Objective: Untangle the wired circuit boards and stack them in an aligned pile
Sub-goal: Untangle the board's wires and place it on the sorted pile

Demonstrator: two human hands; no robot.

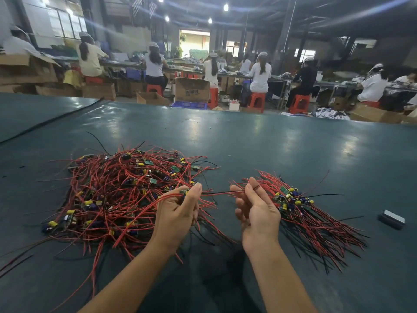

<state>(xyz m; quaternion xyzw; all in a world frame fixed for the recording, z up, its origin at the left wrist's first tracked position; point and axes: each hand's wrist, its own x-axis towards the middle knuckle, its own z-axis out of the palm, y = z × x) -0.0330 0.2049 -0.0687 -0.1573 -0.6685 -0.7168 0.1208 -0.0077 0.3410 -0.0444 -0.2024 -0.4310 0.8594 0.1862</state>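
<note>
A big tangled heap of small circuit boards point(126, 190) with red and black wires lies on the dark green table point(248, 143), left of centre. My left hand point(178, 211) grips one small green board point(185, 191) at the heap's right edge. Its red and black wires point(216, 193) stretch rightwards to my right hand point(255, 208), which pinches them between thumb and forefinger. Just right of that hand lies a smaller pile of boards point(291, 199), lined up with their wires fanned out toward the front right.
A small dark block point(391, 219) with a shiny top lies at the table's right. A black cable point(45, 124) runs across the far left. Beyond the table's far edge, several people sit on orange stools point(256, 101) among cardboard boxes point(191, 90).
</note>
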